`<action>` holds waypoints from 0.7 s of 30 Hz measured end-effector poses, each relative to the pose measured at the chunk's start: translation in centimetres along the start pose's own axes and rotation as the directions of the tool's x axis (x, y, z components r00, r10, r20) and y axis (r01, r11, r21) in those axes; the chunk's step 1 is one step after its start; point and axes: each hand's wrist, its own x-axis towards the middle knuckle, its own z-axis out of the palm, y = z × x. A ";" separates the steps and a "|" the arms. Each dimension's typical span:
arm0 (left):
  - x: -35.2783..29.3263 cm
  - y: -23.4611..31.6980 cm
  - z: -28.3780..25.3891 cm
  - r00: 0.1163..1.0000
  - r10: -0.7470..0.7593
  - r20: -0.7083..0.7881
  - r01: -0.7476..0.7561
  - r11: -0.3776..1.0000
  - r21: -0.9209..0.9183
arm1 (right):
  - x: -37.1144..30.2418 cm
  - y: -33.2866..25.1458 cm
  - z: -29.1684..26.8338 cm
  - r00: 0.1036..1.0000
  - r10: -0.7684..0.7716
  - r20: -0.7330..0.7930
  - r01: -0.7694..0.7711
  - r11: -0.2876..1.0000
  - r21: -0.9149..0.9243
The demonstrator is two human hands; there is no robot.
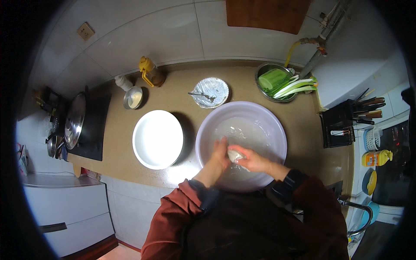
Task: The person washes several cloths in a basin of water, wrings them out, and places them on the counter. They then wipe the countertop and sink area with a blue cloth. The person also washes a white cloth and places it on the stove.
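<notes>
A wide pale lilac basin (277, 143) with shallow, glinting water stands at the counter's front edge. Over its near left part, my right hand (253, 161) grips a pale, whitish wet lump (235, 155) whose kind I cannot make out. My left hand (220, 155) is right beside the lump, fingers stretched out and its palm turned toward it; whether it touches the lump is hard to see. Left of the basin sits a white bowl (157, 139), its inside washed out by glare. Behind the basin is a foil-like silvery dish (212, 89) with a dark utensil across it.
A metal bowl (263, 95) at the back right holds a cut green vegetable (274, 79) and spring onions (294, 88). A small metal bowl (133, 98) and a yellow-topped jug (149, 71) stand back left. Further left is a lidded pan (76, 117); a knife rack (340, 123) is at right.
</notes>
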 end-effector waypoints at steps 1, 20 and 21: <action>0.8 0.0 -0.3 1.000 0.009 0.027 -0.009 1.000 0.011 | -0.6 -0.9 0.6 0.997 -0.074 0.021 0.073 0.997 0.025; -2.8 1.4 2.2 0.995 -0.095 0.010 0.094 0.995 0.030 | 3.6 1.1 -2.6 0.856 0.136 -0.498 -0.369 0.836 -0.406; -2.4 2.1 1.3 0.995 -0.082 0.052 0.078 0.995 0.062 | 2.9 1.7 -3.7 0.845 0.113 -0.523 -0.393 0.795 -0.463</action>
